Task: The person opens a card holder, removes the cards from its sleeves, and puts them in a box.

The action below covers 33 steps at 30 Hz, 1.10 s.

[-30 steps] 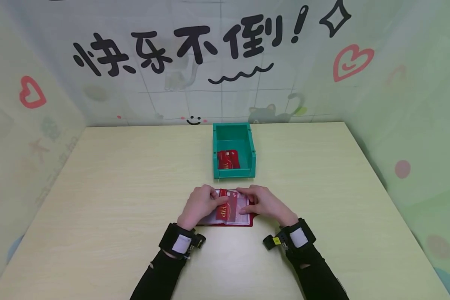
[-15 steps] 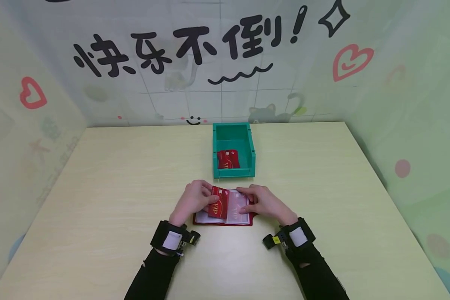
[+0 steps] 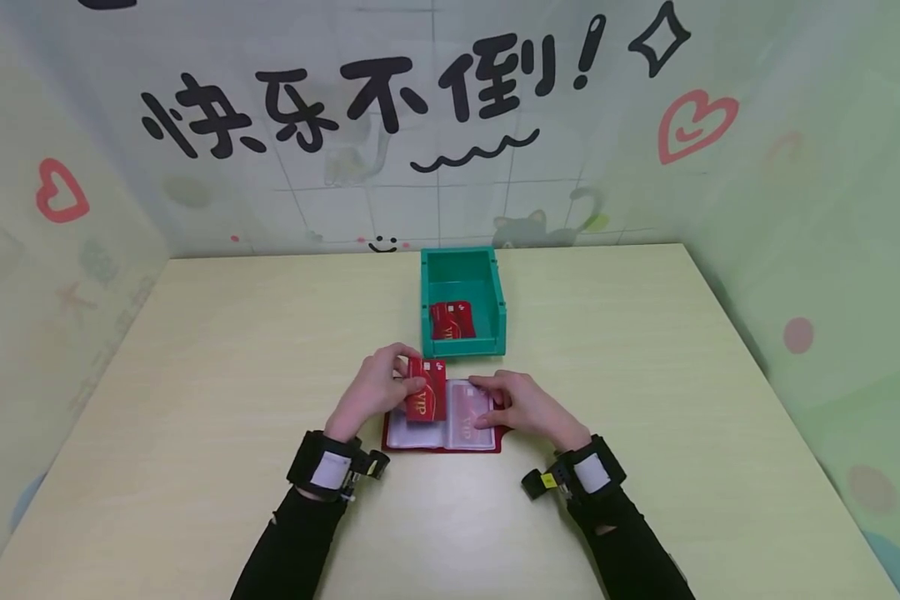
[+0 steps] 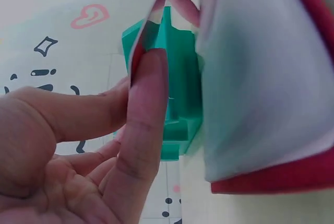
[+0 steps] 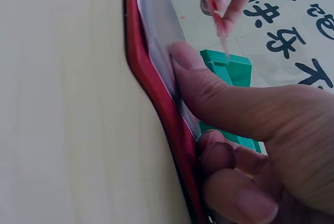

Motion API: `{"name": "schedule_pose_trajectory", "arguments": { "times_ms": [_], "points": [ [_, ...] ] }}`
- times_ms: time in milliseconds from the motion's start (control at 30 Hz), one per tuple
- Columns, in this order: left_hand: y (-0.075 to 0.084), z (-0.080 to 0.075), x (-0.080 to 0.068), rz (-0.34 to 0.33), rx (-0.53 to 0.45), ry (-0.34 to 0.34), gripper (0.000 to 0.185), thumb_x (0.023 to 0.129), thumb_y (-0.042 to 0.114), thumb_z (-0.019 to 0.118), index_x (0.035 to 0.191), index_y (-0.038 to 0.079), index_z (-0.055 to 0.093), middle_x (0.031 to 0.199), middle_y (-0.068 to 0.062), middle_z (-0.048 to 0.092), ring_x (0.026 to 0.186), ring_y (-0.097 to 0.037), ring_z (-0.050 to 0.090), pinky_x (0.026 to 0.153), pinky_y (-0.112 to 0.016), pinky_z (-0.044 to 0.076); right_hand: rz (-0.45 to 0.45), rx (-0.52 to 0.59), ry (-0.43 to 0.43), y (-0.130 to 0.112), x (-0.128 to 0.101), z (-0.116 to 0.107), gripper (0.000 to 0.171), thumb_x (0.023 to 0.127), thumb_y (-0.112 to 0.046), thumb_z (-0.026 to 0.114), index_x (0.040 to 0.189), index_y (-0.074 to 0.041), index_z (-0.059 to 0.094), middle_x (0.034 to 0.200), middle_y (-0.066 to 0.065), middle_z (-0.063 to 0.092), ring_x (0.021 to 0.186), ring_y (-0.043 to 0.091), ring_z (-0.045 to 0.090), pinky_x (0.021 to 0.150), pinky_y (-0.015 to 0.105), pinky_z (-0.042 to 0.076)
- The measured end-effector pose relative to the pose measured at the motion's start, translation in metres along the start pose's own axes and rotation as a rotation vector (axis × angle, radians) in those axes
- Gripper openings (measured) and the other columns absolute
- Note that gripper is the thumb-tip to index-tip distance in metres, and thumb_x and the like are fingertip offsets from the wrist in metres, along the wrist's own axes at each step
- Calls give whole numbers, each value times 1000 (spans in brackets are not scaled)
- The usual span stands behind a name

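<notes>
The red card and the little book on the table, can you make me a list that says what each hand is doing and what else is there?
left hand: the left hand pinches a red VIP card, lifted above the card holder
right hand: the right hand presses down on the card holder's clear sleeve
card holder: a red card holder lies open on the table
bin: a green bin stands just beyond the holder
in the bin: more red cards
wrists: black bands on both

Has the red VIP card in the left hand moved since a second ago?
Yes. The red VIP card, pinched by the left hand, has come up and out of the red card holder, toward the green plastic bin.
</notes>
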State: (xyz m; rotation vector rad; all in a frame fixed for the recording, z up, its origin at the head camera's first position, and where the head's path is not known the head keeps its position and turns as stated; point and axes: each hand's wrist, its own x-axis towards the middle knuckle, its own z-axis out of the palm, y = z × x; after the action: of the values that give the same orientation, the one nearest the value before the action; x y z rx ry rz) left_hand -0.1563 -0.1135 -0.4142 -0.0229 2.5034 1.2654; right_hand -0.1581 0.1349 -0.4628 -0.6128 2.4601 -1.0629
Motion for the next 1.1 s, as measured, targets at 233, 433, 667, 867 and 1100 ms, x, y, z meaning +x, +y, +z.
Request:
{"name": "schedule_pose_trajectory", "arguments": {
  "times_ms": [233,433,667,867,1100],
  "points": [
    [13,-5,8,116,-34,40,44,95,13,70,134,6,52,103,-19,69,81,-24,68,68,-32,58,20,5,-11,0,0,1,68,85,-22,80,146,-11,52,106,6,62,95,16,50,69,23,47],
    [24,-5,22,308,9,160,48,95,12,69,140,7,51,107,-19,69,85,-27,70,75,-35,60,-4,7,-9,0,-1,1,68,85,-21,80,146,-9,53,101,6,62,92,16,50,68,22,47],
    [39,-1,43,413,109,241,43,97,13,66,139,9,56,121,-16,68,82,-26,65,74,-35,58,-17,12,-10,0,-2,1,68,86,-21,80,146,-8,52,106,7,62,94,17,49,69,21,46],
    [57,-1,62,418,231,292,37,100,14,61,137,10,57,128,-16,68,101,-30,66,86,-42,57,-22,-5,-6,1,-3,1,67,86,-22,80,145,-8,53,108,8,61,96,17,50,71,21,47],
    [68,0,85,424,470,293,26,101,17,60,125,9,67,113,-12,75,95,-29,69,94,-42,52,-11,0,-7,-1,-2,0,67,86,-21,80,145,-9,53,113,9,61,99,18,50,74,21,48]
  ]
}}
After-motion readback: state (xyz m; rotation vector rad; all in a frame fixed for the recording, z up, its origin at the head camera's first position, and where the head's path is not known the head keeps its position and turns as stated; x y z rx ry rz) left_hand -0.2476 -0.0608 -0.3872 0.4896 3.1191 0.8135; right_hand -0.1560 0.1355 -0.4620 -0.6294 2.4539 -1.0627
